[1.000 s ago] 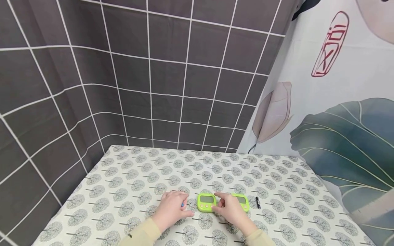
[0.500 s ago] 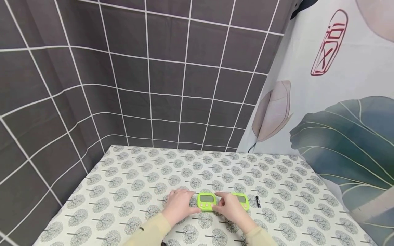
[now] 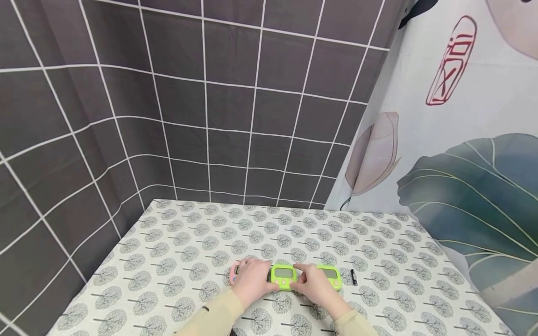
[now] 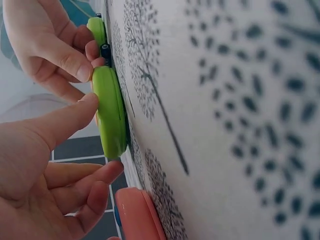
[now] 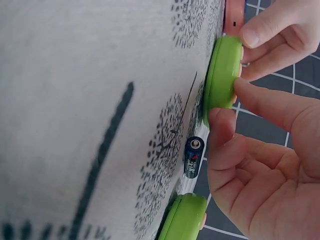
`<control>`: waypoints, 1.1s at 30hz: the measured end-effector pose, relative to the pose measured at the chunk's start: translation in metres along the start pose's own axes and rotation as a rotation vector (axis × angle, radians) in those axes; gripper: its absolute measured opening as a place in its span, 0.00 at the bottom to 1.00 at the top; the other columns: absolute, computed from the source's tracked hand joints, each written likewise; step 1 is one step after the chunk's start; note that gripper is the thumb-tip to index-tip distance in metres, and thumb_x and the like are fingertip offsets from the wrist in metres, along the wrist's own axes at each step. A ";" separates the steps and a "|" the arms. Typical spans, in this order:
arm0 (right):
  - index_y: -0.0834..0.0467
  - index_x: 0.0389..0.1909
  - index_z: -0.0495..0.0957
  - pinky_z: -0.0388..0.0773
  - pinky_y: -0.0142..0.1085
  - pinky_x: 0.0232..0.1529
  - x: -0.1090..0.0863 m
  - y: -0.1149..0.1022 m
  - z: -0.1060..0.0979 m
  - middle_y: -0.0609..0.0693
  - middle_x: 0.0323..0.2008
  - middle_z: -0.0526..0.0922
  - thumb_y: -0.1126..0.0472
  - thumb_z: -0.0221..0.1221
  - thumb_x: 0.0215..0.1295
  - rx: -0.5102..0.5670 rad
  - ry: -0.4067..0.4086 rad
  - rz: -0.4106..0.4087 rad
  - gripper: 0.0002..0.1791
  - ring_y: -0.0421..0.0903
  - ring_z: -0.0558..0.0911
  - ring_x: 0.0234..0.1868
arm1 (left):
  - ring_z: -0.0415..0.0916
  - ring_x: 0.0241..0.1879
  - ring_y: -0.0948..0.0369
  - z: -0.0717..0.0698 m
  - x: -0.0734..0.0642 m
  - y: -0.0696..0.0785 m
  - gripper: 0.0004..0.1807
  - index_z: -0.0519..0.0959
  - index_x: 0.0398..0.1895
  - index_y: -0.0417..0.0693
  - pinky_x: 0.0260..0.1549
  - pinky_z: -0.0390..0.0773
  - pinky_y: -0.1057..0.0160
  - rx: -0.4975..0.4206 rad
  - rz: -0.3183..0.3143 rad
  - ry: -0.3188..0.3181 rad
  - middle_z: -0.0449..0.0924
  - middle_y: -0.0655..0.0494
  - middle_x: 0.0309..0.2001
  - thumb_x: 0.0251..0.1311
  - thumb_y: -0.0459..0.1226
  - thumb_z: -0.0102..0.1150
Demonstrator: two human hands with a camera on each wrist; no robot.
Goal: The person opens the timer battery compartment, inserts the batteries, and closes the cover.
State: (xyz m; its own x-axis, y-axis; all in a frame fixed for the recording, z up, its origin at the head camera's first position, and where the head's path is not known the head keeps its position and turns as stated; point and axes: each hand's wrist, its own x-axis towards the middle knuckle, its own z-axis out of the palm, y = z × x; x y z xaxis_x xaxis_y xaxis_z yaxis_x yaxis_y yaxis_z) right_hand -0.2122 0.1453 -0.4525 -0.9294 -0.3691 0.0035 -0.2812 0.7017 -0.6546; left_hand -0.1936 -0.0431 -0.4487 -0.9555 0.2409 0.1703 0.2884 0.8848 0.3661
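Note:
A lime-green digital timer [image 3: 284, 276], with a grey screen and pale buttons, lies face up on the patterned cloth between the hands. My left hand [image 3: 252, 279] is at its left end; in the left wrist view the thumb [image 4: 89, 102] touches the face and a fingertip [image 4: 116, 169] is at the end edge. From the other side my right hand [image 3: 313, 282] pinches it, thumb [image 5: 246, 89] on the face and curled fingers [image 5: 220, 120] at the edge. A pink timer [image 3: 235, 271] is partly hidden behind my left hand.
A second green timer [image 3: 329, 274] sits to the right, partly covered by my right hand. A small black cylinder [image 3: 354, 277] lies beyond it. In the right wrist view a dark battery [image 5: 194, 157] appears between the green timers. A dark gridded curtain [image 3: 252, 116] hangs behind the table.
My left hand has moved right, from beside the middle green timer onto its left end, uncovering part of the pink timer. The right hand has stayed in place.

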 end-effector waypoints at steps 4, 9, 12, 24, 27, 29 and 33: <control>0.70 0.56 0.72 0.68 0.29 0.16 0.000 0.000 0.000 0.44 0.19 0.72 0.61 0.67 0.52 -0.004 -0.013 0.002 0.31 0.37 0.69 0.16 | 0.76 0.42 0.53 0.001 0.001 0.002 0.37 0.79 0.51 0.42 0.51 0.68 0.47 0.016 0.008 0.007 0.84 0.49 0.43 0.38 0.54 0.72; 0.68 0.56 0.71 0.68 0.29 0.17 -0.001 -0.001 0.000 0.44 0.20 0.72 0.60 0.67 0.52 -0.002 -0.024 0.008 0.31 0.38 0.69 0.18 | 0.74 0.37 0.57 0.002 0.001 0.003 0.38 0.78 0.52 0.43 0.49 0.68 0.49 0.030 0.009 -0.002 0.84 0.51 0.40 0.36 0.54 0.73; 0.66 0.56 0.71 0.68 0.29 0.17 -0.002 -0.002 -0.001 0.44 0.21 0.72 0.61 0.67 0.52 0.008 -0.026 0.011 0.31 0.38 0.69 0.18 | 0.73 0.36 0.58 0.002 0.002 0.003 0.38 0.78 0.53 0.46 0.48 0.68 0.51 0.044 0.015 -0.014 0.84 0.53 0.40 0.35 0.53 0.73; 0.64 0.53 0.67 0.70 0.30 0.18 -0.004 -0.002 -0.001 0.45 0.21 0.73 0.62 0.68 0.51 0.038 -0.018 -0.022 0.30 0.38 0.70 0.18 | 0.70 0.31 0.61 0.001 0.001 0.007 0.41 0.77 0.53 0.51 0.44 0.65 0.53 0.118 0.043 0.009 0.84 0.57 0.34 0.29 0.53 0.76; 0.63 0.53 0.68 0.70 0.30 0.18 -0.005 -0.003 -0.001 0.45 0.21 0.73 0.63 0.69 0.50 0.036 -0.010 -0.023 0.30 0.38 0.70 0.19 | 0.70 0.30 0.61 0.001 0.001 0.009 0.40 0.76 0.52 0.50 0.45 0.65 0.52 0.107 0.045 0.015 0.83 0.57 0.32 0.29 0.52 0.77; 0.63 0.53 0.68 0.70 0.30 0.18 -0.005 -0.004 0.000 0.44 0.20 0.73 0.63 0.69 0.49 0.032 -0.007 -0.021 0.30 0.38 0.71 0.19 | 0.70 0.30 0.61 0.001 0.001 0.009 0.39 0.75 0.51 0.50 0.45 0.64 0.53 0.097 0.045 0.014 0.83 0.57 0.31 0.29 0.50 0.77; 0.62 0.53 0.67 0.69 0.30 0.19 -0.007 -0.007 0.000 0.44 0.20 0.73 0.64 0.68 0.49 0.027 -0.003 -0.016 0.30 0.38 0.70 0.19 | 0.71 0.29 0.60 0.002 0.001 0.009 0.38 0.73 0.50 0.51 0.44 0.64 0.53 0.079 0.038 0.005 0.82 0.57 0.30 0.30 0.49 0.77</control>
State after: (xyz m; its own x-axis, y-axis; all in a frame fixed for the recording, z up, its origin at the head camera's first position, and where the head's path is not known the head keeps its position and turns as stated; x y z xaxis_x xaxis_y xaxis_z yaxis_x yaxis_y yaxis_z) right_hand -0.2041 0.1427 -0.4478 -0.9240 -0.3822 0.0122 -0.2898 0.6791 -0.6744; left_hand -0.1920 -0.0337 -0.4473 -0.9436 0.2734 0.1869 0.3185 0.9038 0.2858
